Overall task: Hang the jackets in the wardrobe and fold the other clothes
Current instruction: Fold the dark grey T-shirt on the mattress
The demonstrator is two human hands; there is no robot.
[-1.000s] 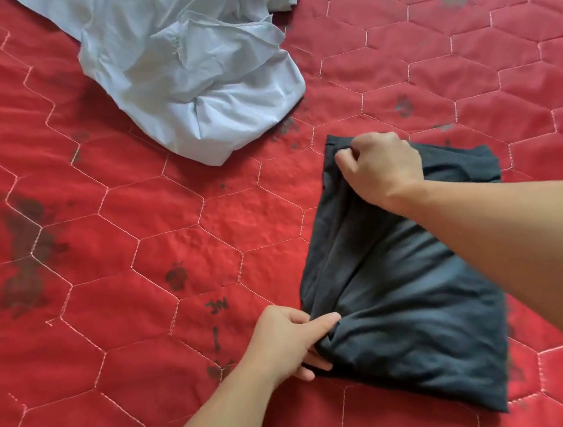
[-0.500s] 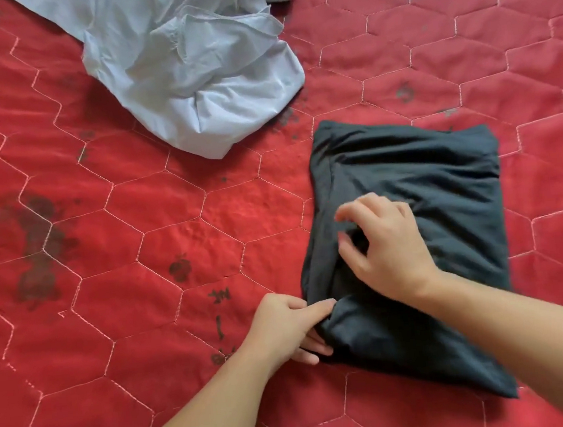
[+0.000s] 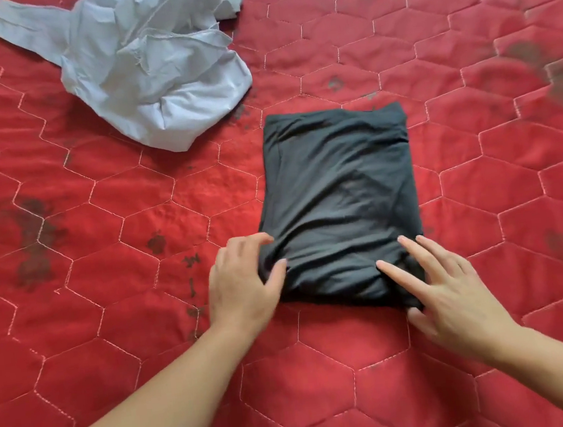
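On the red quilted bedspread (image 3: 407, 356), right of centre, the dark folded garment (image 3: 339, 190) lay as a compact rectangle, its far edge toward the top of the spread and its near edge under your 2 hands. Your left hand (image 3: 242, 286) cupped the near-left corner of the bundle: fingers curled over the fold, thumb pressed along the cloth, gripping that corner. Your right hand (image 3: 452, 289) lay flat on the near-right corner, fingers (image 3: 399, 276) straight and spread, pressing the fabric down, thumb out on the bedspread just beside the near edge. Creases ran across the near part of the bundle between the 2 hands. Toward the far-left corner of the spread, well apart from the dark garment, a pale blue shirt (image 3: 157, 77) sat crumpled and unfolded. Dark smudges (image 3: 33, 258) marked the bedspread along its left side.
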